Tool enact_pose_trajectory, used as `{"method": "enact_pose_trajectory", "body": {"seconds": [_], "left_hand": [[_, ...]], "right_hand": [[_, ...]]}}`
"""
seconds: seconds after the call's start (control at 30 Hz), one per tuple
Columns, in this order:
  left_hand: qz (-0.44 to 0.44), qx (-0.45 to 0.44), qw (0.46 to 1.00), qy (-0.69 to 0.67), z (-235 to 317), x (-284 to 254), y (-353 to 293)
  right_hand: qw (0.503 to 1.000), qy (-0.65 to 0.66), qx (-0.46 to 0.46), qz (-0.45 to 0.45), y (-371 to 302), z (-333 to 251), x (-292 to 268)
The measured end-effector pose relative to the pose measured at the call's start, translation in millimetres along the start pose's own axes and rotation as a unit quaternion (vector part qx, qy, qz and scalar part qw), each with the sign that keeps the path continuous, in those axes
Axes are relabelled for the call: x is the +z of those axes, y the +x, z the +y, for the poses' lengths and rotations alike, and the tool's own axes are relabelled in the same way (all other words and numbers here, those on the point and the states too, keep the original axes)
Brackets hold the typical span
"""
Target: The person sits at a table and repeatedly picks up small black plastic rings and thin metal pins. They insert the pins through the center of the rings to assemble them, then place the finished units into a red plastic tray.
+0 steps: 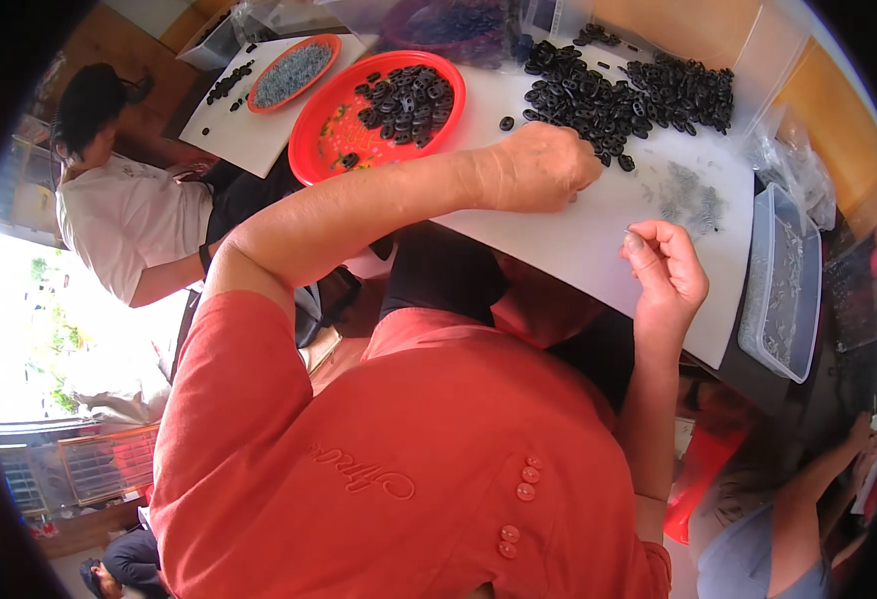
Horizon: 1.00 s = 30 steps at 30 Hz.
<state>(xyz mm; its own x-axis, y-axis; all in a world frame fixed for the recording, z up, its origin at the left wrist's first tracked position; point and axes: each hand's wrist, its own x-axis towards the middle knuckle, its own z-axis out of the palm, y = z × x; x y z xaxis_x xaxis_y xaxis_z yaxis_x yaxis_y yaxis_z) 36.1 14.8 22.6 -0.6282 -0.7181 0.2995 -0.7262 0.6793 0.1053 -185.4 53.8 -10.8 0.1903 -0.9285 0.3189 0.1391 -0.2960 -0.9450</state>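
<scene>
My left hand [543, 168] is closed over the white tabletop [528, 235], beside the near edge of a pile of small black oval parts with holes [598, 100]. Its fingertips are turned away, so anything in them is hidden. Thumb and forefinger of my right hand [670, 265] are pinched together at the table's near side; whatever tiny thing they may hold is too small to name. Between that hand and the black pile lie scattered small grey metal pieces [693, 200]. More black oval parts [409, 103] are heaped in a red plate [304, 150] left of my left hand.
A clear plastic box [808, 299] with metal pieces stands at the table's right edge, near a crumpled clear bag [793, 160]. At the far left, a red tray [331, 45] holds grey pieces. One person [129, 200] sits at left; another's arm [808, 479] shows at lower right.
</scene>
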Motion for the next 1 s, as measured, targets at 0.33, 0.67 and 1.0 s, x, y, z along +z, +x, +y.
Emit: {"method": "enact_pose_trajectory", "body": {"seconds": [0.33,0.67,1.0], "left_hand": [[0.042,-0.202,0.936,-0.286,11.5,-12.7,-23.7],[0.109,-0.325,0.755,-0.558,39.4,-9.0,-34.4],[0.136,-0.341,0.721,-0.588,39.8,-3.6,-40.0]], "right_hand": [[0.99,-0.109,-0.084,-0.012,7.2,3.5,9.3],[0.996,-0.08,-0.011,-0.046,28.5,0.0,35.7],[0.993,-0.099,-0.013,-0.068,35.6,-7.5,42.9]]}}
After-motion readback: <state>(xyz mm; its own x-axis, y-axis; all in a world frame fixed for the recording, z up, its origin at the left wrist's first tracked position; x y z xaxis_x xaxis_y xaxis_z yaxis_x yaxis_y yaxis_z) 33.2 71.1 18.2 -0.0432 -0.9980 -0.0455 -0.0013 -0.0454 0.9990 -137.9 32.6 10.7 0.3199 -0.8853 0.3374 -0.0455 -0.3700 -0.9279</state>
